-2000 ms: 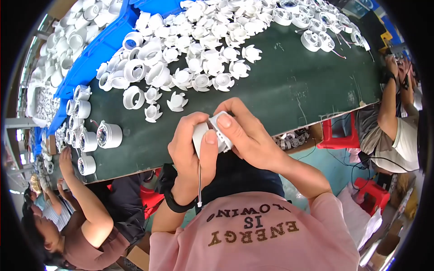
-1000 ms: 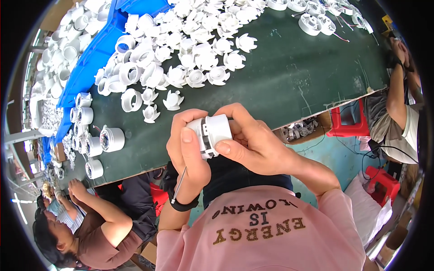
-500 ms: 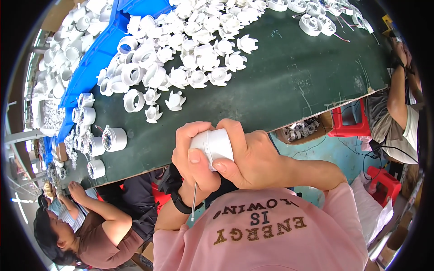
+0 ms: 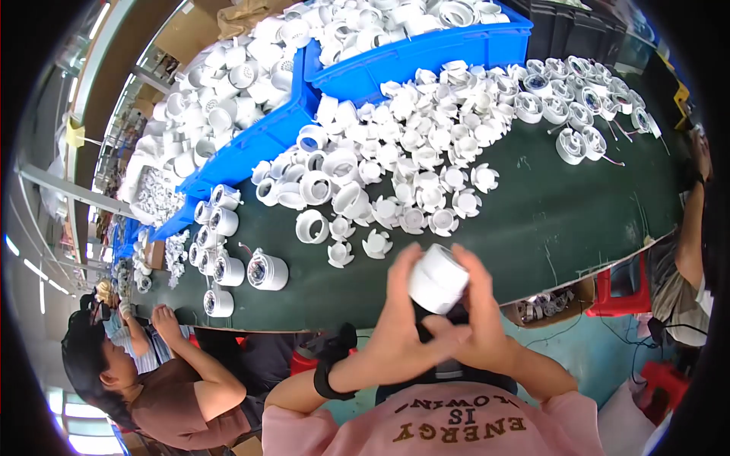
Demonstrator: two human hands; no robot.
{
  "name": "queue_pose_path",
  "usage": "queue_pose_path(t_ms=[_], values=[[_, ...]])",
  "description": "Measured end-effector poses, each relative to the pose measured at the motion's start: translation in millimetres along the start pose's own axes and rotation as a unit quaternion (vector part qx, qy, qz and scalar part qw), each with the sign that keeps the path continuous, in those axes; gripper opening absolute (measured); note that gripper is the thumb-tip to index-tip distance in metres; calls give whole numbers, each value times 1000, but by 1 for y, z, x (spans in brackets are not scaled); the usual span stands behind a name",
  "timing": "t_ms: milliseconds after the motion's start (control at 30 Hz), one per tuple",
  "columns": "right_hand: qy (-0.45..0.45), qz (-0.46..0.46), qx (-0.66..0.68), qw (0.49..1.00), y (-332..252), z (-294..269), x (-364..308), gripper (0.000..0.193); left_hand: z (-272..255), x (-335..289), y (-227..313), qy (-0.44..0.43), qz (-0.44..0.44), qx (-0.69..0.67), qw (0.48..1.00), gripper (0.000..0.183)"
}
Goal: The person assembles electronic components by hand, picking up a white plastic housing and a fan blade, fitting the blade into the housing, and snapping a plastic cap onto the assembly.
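A white two-part cylindrical housing [image 4: 439, 280] is held tilted above the near edge of the green-topped table. My left hand [image 4: 397, 323] grips its left side, fingers running up along the wall. On the opposite side my right hand [image 4: 487, 323] presses against it, so the housing sits between both hands. The thumbs meet below it, slightly blurred. Just beyond my hands lie a white finned impeller [image 4: 376, 244] and a white ring [image 4: 312, 226]. To the left stands a white cylinder with a motor inside [image 4: 268, 272] and a short wire.
Several blue bins [image 4: 426, 64] heaped with white parts line the far side. Wired round motor units [image 4: 572, 146] sit at the far right. A co-worker [image 4: 163, 380] is at the left; another person's arm [image 4: 690, 220] shows at the right. Below the edge stands a cardboard box [image 4: 551, 304].
The housing has moved right in view and now shows more of its top. My hands have shifted from wrapping round it to its sides. The thin metal rod by my left hand is out of sight.
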State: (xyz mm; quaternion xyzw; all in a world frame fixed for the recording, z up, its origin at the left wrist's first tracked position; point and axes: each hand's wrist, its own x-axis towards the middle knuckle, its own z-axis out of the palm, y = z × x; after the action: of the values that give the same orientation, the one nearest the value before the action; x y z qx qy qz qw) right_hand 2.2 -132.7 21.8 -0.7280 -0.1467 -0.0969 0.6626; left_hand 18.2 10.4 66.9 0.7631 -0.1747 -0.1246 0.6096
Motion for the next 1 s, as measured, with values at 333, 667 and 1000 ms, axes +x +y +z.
queue_pose_path(t_ms=[333,667,1000], values=[[100,28,89,991,30,-26,7,75,-193,188,-32,259,163,340,889,43],[138,16,-29,990,31,-24,8,77,-312,315,-59,250,-106,481,834,59],[115,-11,-3,993,36,-32,3,73,-142,165,18,205,189,308,909,33]])
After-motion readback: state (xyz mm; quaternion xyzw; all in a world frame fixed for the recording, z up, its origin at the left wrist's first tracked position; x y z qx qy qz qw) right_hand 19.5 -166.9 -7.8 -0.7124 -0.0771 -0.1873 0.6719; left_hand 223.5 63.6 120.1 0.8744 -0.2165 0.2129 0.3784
